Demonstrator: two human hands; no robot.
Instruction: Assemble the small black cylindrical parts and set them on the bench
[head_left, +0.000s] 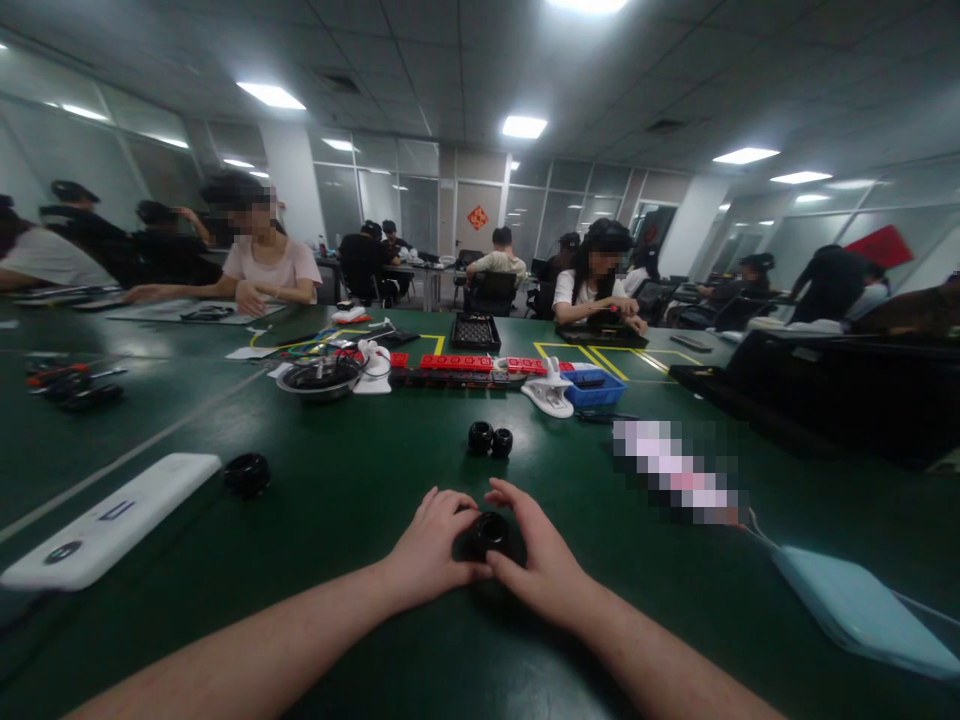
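A small, glossy black round piece with a hole in its top (492,528) sits between my two hands, low over the green table. My left hand (431,545) curls about its left side, fingers behind and thumb in front. On the other side, my right hand (544,560) has its forefinger and thumb spread apart. The right thumb tip overlaps the piece's front edge; whether it presses on it I cannot tell. Two similar black pieces (491,439) stand side by side just beyond. Another black ring-like piece (247,474) lies to the left.
A white power bank-like device (112,522) lies left, a light blue pouch (862,608) right. Farther back are a metal bowl (319,382), red strip (472,363), white clip (551,393), blue bin (596,388) and black tray (475,331). Several people sit beyond.
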